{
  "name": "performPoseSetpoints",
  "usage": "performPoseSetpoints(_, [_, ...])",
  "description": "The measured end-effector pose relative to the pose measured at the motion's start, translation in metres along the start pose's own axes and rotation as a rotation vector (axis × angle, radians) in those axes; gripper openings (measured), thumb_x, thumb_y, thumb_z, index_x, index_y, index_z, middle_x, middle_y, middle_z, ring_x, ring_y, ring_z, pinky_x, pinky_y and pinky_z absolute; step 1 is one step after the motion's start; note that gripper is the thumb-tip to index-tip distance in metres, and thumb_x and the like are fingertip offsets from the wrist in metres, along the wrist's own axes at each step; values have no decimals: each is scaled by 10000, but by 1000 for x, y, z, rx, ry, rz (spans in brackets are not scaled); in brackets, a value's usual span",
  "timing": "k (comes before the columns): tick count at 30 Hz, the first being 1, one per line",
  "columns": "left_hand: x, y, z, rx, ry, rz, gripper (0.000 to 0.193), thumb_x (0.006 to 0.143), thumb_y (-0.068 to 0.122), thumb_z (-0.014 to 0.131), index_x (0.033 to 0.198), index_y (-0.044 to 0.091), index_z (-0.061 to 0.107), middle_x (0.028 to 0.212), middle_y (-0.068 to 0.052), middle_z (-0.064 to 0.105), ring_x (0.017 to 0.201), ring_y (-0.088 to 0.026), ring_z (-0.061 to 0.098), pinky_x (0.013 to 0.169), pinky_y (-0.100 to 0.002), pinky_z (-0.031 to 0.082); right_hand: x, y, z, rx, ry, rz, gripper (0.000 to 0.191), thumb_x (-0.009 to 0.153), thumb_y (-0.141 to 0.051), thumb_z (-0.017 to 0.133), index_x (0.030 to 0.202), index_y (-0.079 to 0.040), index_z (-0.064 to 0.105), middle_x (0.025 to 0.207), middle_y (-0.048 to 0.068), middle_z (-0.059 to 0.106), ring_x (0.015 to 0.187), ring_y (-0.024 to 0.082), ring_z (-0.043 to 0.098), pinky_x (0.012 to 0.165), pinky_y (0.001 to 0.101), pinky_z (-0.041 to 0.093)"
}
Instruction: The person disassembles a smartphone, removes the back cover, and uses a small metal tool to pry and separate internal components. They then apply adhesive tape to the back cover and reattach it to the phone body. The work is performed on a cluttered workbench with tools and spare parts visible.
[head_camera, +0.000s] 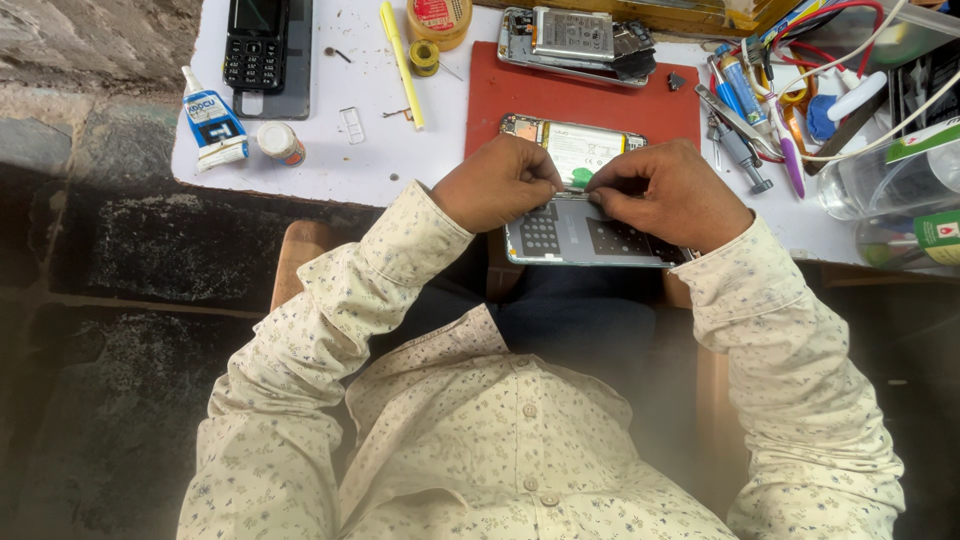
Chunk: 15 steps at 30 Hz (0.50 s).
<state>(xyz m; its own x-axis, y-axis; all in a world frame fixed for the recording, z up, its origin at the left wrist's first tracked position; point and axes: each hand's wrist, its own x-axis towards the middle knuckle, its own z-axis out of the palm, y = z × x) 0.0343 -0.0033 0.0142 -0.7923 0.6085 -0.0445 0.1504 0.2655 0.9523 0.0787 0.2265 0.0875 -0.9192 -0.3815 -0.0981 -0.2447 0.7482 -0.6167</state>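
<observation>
— Fingertips of the left hand (500, 182) and right hand (668, 190) are pinched together on a small green tab (582, 178) at the middle of the opened flat smartphone with bare metal frame (578, 195), at frame centre.

— A peeling step is judged underway; a slow, even pull is called for. The red rubbery mat (520, 95) looks matte beneath the glossy white battery (585, 150).

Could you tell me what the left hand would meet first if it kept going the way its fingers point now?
The left hand points rightward across the opened phone. It would probably meet the fingertips of the right hand almost at once, near the green tab; depth is unclear.
</observation>
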Motion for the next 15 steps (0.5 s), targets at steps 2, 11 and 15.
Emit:
performPoseSetpoints(2, [0, 3, 0, -7, -16, 7, 186, 875, 116, 644, 966, -1, 756, 852, -82, 766, 744, -122, 716, 696, -268, 595, 1, -2, 1, -9, 7, -19, 162, 855, -109, 723, 973, -25, 795, 795, 101, 780, 646, 158, 715, 642, 299, 569])
performPoseSetpoints(11, [-3, 6, 2, 27, -37, 22, 233, 882, 134, 615, 995, -7, 761, 865, -97, 777, 763, -141, 727, 725, -288, 597, -2, -3, 1, 29, 7, -137, 177, 820, -98, 730, 968, -14, 779, 811, 105, 776, 680, 154, 729, 662, 292, 580])
performPoseSetpoints(15, [-4, 8, 4, 50, -32, 16, 234, 886, 137, 611, 998, -8, 757, 862, -101, 775, 764, -144, 726, 729, -293, 595, -2, -5, 2, -14, 26, -83, 155, 833, -115, 740, 946, -20, 789, 780, 109, 769, 630, 175, 708, 624, 308, 568])
